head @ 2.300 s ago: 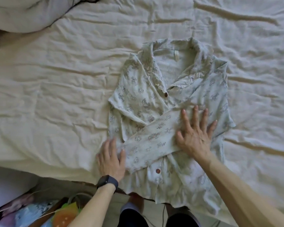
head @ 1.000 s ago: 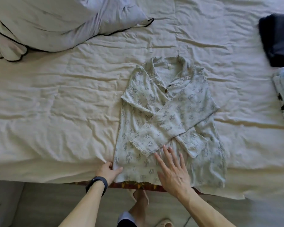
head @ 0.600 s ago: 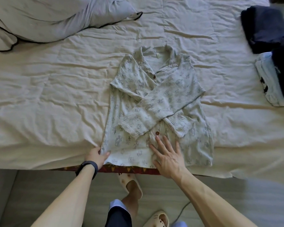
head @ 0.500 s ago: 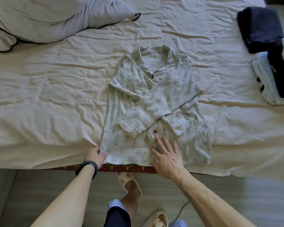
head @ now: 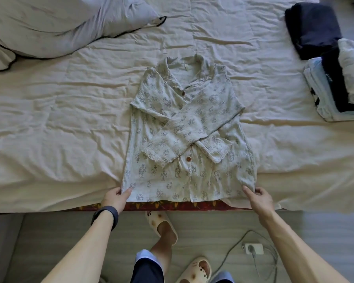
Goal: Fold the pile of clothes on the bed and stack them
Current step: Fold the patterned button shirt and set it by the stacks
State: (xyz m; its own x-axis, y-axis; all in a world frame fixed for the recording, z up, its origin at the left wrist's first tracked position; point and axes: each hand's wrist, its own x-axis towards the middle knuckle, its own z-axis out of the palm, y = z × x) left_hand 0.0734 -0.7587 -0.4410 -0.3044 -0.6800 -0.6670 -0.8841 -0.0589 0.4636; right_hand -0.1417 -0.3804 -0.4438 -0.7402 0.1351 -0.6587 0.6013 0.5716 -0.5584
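Both bare forearms reach forward, spread well apart. Left hand (head: pixel 115 198) pinches one lower corner of the shirt (head: pixel 184 127) with thumb on top; right hand (head: pixel 258 198) pinches the other corner.

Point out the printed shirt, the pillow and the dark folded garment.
printed shirt (head: pixel 189 127), head view, on the crossed sleeve.
pillow (head: pixel 65 23), head view, middle of its cover.
dark folded garment (head: pixel 313 29), head view, top face.
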